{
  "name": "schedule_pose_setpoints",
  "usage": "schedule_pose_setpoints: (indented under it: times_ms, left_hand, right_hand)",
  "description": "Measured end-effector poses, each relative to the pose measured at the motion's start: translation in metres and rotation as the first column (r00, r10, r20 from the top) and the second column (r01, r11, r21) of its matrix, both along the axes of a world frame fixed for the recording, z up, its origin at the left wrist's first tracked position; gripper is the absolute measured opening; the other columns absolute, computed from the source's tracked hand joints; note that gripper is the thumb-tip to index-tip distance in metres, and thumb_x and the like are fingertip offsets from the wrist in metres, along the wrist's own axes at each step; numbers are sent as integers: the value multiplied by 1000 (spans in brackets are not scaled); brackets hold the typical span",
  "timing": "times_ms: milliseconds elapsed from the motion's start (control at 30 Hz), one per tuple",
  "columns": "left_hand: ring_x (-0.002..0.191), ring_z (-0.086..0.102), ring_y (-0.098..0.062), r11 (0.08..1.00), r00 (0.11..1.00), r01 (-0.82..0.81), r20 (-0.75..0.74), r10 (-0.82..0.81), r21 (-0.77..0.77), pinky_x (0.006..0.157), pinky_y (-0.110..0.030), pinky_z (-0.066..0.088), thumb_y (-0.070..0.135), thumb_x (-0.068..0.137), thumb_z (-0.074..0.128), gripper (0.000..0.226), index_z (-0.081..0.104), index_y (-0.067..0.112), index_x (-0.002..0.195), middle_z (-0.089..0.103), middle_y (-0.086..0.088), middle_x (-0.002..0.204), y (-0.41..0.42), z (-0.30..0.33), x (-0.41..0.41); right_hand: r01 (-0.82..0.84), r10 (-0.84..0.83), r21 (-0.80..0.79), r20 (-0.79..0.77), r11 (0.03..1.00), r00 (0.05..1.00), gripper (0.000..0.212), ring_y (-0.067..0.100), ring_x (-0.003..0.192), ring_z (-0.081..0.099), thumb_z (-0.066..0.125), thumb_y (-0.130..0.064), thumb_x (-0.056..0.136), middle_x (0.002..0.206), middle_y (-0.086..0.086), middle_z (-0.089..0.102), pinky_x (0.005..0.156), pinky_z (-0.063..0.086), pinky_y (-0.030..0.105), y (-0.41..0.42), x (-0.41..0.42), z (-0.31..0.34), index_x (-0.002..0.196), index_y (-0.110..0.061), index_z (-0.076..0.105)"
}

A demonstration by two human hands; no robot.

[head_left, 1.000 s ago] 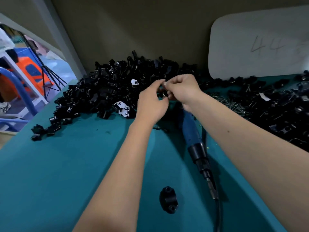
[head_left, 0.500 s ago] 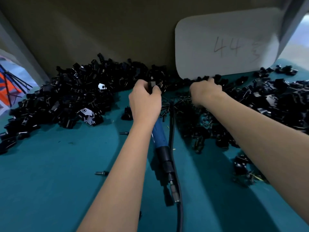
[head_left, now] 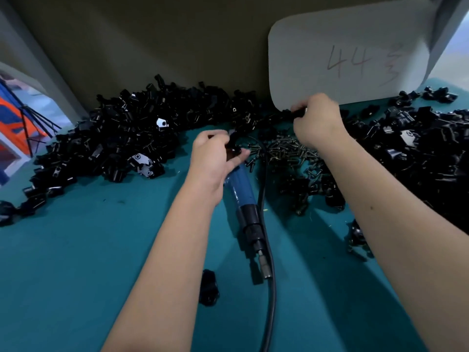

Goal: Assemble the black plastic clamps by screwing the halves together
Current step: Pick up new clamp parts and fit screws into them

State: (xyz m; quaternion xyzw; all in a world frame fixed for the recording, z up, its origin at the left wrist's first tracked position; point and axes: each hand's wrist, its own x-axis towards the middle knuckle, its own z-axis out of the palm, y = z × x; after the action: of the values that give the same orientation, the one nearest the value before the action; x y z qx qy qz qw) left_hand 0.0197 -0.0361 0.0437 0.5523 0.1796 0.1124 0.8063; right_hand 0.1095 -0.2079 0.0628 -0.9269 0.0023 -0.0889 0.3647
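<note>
My left hand (head_left: 215, 158) holds a black clamp half (head_left: 234, 146) between thumb and fingers, just above the blue electric screwdriver (head_left: 245, 196) that lies on the teal table. My right hand (head_left: 317, 120) has its fingers curled around a black clamp part (head_left: 298, 112) at the back, beside the white card. A heap of small dark screws (head_left: 286, 148) lies between the two hands. Large piles of black clamp halves sit at the left (head_left: 121, 138) and at the right (head_left: 416, 148). One assembled black clamp (head_left: 208, 290) lies near the front, beside my left forearm.
A white card (head_left: 350, 57) marked "44" leans against the back wall. The screwdriver's black cable (head_left: 270, 301) runs toward me along the teal table (head_left: 76, 275). A few loose clamp pieces (head_left: 357, 240) lie by my right forearm. The table's left edge borders an open floor area.
My hands have parted from in front of me. The right hand went back and right to the card and took a black part. The left hand dropped nearer with its clamp half.
</note>
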Motion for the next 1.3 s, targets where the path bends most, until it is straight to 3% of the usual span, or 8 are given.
schedule_pose_setpoints:
  times_ms: [100,200,433,633,733,967,1167,1300]
  left_hand:
    - [71,75,-24,999,997,-31,69,29,31,75,-34,64,9,105,57,11,64,3,99,69,-19,102,14,-10,-20]
    - [65,72,-23,995,996,-48,73,42,85,66,-28,62,23,103,64,23,68,4,90,73,-11,74,20,-15,-36]
    - [62,74,-28,988,999,17,33,-12,-156,56,-26,60,24,111,45,35,62,-4,100,76,-24,81,21,-17,-45]
    - [72,76,-23,947,992,126,51,-116,-296,60,-20,59,22,107,56,29,68,-5,104,76,-26,97,26,-23,-47]
    - [78,76,-20,950,984,169,105,-146,-263,70,-20,60,2,97,66,16,69,-3,112,75,-21,105,28,-29,-49]
    - [86,77,-23,983,965,173,212,-156,-62,80,-23,60,-22,88,60,43,73,11,112,76,-12,100,27,-35,-51]
    - [86,75,-25,974,940,226,264,-214,-15,80,-25,60,-14,81,75,37,74,9,109,68,-19,113,22,-35,-53]
    - [88,76,-30,968,928,253,287,-240,-9,78,-26,61,3,70,84,37,73,10,104,63,-25,119,20,-36,-53]
  right_hand:
    - [-119,171,492,-62,862,983,40,11,68,75,60,6,98,94,10,70,70,59,20,12,-34,-9,136,-7,63]
    - [-243,382,754,-10,610,924,31,16,67,69,55,-8,106,102,16,73,61,58,26,25,-62,-21,137,-4,59]
    - [-389,497,778,115,493,860,28,14,89,67,69,-4,97,113,5,78,65,51,26,32,-82,-39,122,-17,70]
    - [-411,427,768,198,492,882,33,-2,69,59,80,-3,87,85,-15,73,60,45,11,27,-80,-48,116,-18,78]
    - [-416,438,762,193,497,878,33,1,70,58,81,-5,86,89,-11,74,54,43,16,25,-80,-49,111,-26,80]
    - [-476,470,756,253,450,846,37,8,80,67,80,8,82,96,-1,78,64,51,21,26,-80,-50,109,-17,78]
    - [-546,499,716,314,435,808,39,19,103,70,81,8,80,107,5,78,98,56,37,26,-79,-51,112,-15,77]
    - [-535,560,739,259,409,787,38,15,91,65,85,-5,76,96,-3,77,81,57,26,24,-81,-49,110,-21,78]
